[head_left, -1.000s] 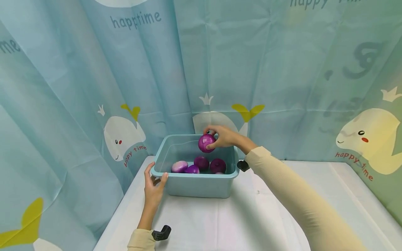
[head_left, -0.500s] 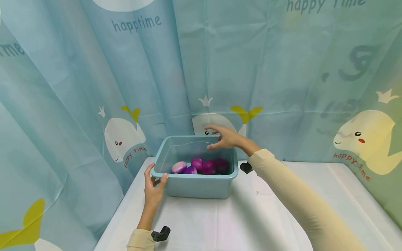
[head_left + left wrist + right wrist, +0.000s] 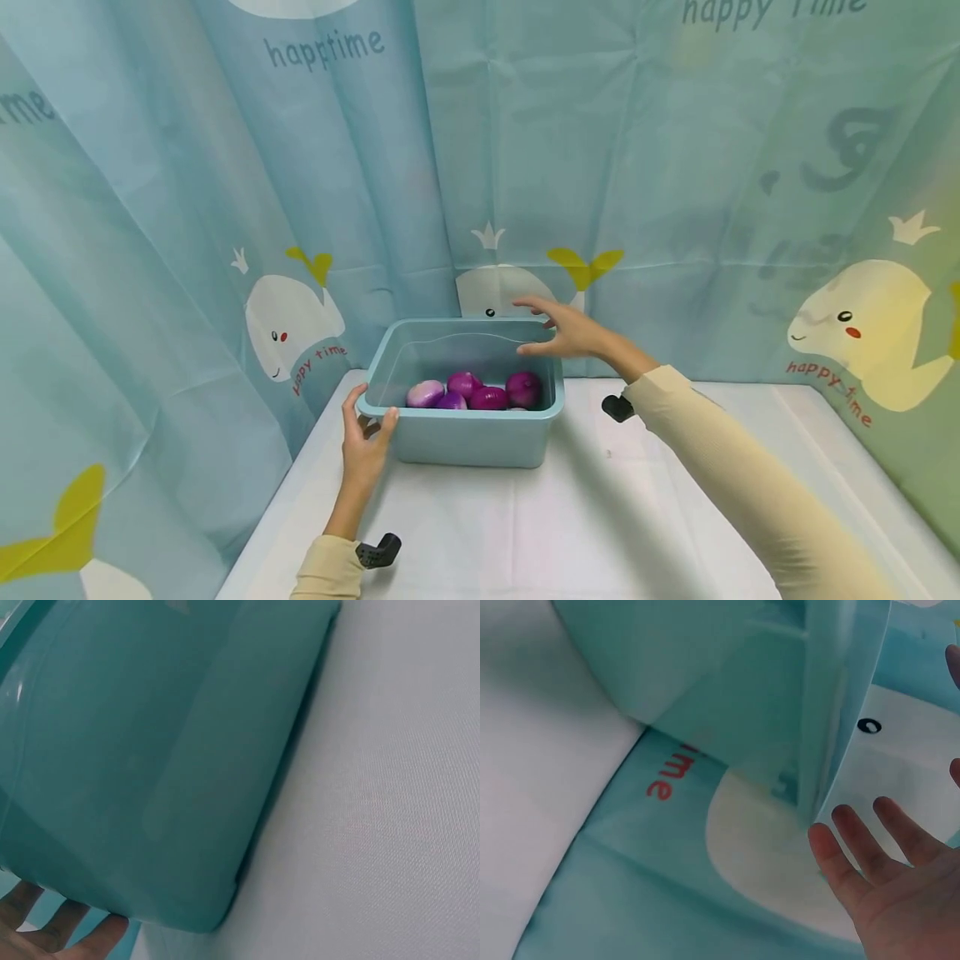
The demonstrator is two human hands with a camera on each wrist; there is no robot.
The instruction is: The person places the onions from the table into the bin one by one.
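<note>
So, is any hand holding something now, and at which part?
The left hand holds the blue tub by its near left rim corner. The right hand is spread open above the tub's far right corner, holding nothing.

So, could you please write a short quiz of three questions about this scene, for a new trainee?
1. True or false: the right hand holds an onion.
2. Which part of the blue tub does the left hand grip?
A. its near left corner
B. its far right corner
C. its base
3. Fill in: the purple onions lie ____ the tub.

Key:
1. False; it is open and empty, above the tub's far right rim.
2. A
3. inside
</note>
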